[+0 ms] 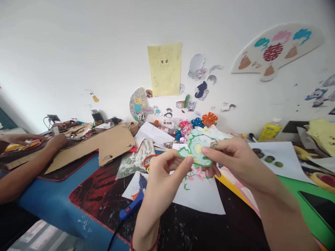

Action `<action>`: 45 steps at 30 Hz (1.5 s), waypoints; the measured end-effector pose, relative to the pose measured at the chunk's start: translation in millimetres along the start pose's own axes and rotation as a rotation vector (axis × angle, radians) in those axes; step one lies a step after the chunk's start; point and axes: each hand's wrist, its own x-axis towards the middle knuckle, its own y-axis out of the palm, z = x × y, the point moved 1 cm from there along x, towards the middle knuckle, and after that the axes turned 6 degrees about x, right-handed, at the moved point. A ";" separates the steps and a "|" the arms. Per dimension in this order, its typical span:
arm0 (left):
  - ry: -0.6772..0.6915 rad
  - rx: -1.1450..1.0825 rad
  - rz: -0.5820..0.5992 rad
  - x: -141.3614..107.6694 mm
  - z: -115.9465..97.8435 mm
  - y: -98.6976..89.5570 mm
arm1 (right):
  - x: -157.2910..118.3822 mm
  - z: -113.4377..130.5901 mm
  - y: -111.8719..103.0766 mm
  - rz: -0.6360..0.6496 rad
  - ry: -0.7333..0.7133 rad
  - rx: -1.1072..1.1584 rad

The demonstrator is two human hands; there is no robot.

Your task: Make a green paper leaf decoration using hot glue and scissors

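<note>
A flat, pale green cut-out (pixel 193 142) with a darker green edge and yellow patches is up in front of me, above the desk. My left hand (pixel 166 179) pinches its lower left edge between thumb and fingers. On the other side, my right hand (pixel 235 158) grips it, thumb on the face near a yellow patch. Its exact kind I cannot make out. Beneath it lies a white sheet of paper (pixel 201 200) with pink and green scraps. A blue glue gun (pixel 133 205) rests left of my left wrist.
At the left, another person's arm (pixel 31 164) reaches over the desk beside brown cardboard (pixel 89 148). Flower crafts (pixel 209 118) stand against the wall. To the right are a yellow bottle (pixel 269 129), a white sheet (pixel 285 167) with dark green pieces, and a dark phone-like slab (pixel 319 207).
</note>
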 end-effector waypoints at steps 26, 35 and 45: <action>-0.079 -0.259 -0.104 -2.0 35.6 12.1 | 4.7 -11.6 6.4 -0.017 0.164 0.084; -0.244 -0.277 -0.102 -25.9 83.7 43.0 | -20.0 -65.1 3.7 -0.209 0.302 0.102; -0.327 -0.081 -0.296 -31.1 129.0 66.5 | -18.6 -134.7 8.3 -0.313 0.237 0.083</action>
